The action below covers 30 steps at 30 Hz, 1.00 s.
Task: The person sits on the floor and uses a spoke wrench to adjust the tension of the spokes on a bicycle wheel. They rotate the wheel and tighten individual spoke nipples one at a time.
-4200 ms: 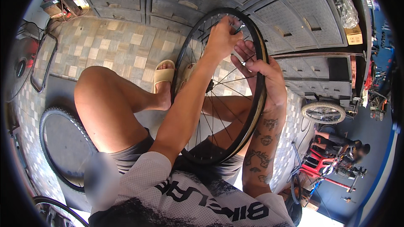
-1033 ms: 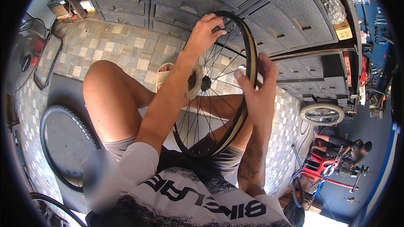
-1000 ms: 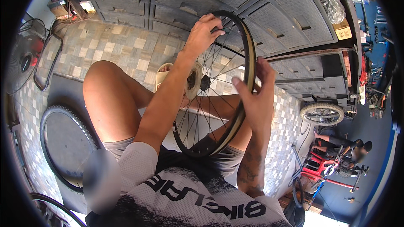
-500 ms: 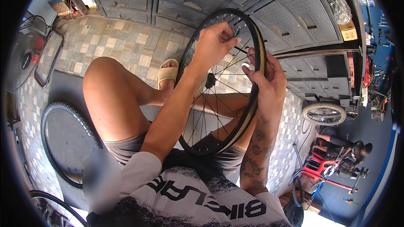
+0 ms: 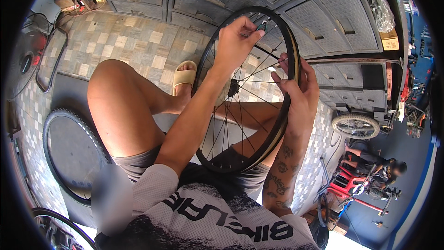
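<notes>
A spoked bicycle wheel (image 5: 292, 41) with a black rim and no tyre stands tilted across my lap, its black hub (image 5: 233, 87) facing me. A pale tan strip runs round the outside of the rim. My left hand (image 5: 237, 41) reaches over the spokes near the far part of the rim, thumb and fingers pinched on a small green tool (image 5: 262, 27); its working end is too small to make out. On the wheel's right side, my right hand (image 5: 299, 95) grips the rim, with the thumb on the near face and fingers wrapped behind.
Grey drawer cabinets (image 5: 323, 16) stand close beyond the wheel. A loose tyre (image 5: 48, 146) lies on a dark mat at the left, near a floor fan (image 5: 27, 60). Another wheel (image 5: 356, 126) and a person (image 5: 386, 173) beside a red bike frame (image 5: 344, 180) are at the right.
The wheel's far part and my right hand have shifted slightly to the right. My left hand has moved a little up, still pinching the green tool.
</notes>
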Tool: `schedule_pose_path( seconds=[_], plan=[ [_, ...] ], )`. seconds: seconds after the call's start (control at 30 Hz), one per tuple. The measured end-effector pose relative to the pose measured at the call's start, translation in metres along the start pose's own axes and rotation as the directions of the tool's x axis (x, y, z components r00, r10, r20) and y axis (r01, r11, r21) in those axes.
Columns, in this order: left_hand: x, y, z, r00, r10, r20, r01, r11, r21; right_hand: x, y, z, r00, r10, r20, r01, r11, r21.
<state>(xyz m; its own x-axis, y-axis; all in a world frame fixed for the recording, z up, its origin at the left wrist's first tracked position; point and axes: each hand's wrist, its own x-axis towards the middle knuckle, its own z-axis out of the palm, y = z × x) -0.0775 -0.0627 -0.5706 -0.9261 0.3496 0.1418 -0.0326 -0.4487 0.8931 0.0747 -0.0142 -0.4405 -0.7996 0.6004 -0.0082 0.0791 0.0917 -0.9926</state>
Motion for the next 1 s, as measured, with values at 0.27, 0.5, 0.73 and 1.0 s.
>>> schedule_pose_path(
  seconds=[0.27,0.5,0.73,1.0],
  plan=[
    [0.024,-0.023,0.001,0.973,-0.078,0.218,0.113,0.981,-0.155,0.000,0.002,-0.002,1.000,-0.009,-0.007,0.009,1.000,0.001],
    [0.034,-0.033,-0.010,0.932,-0.061,0.357,0.172,0.942,-0.288,-0.001,0.001,-0.001,1.000,-0.006,-0.006,0.006,1.000,-0.003],
    [0.033,-0.024,-0.008,0.889,-0.128,0.440,0.300,0.888,-0.347,0.001,0.000,-0.001,1.000,0.013,-0.006,-0.013,1.000,0.012],
    [0.037,-0.027,0.007,0.909,-0.150,0.388,0.286,0.903,-0.320,0.000,0.001,0.002,0.999,-0.030,-0.031,0.028,0.998,-0.050]
  ],
)
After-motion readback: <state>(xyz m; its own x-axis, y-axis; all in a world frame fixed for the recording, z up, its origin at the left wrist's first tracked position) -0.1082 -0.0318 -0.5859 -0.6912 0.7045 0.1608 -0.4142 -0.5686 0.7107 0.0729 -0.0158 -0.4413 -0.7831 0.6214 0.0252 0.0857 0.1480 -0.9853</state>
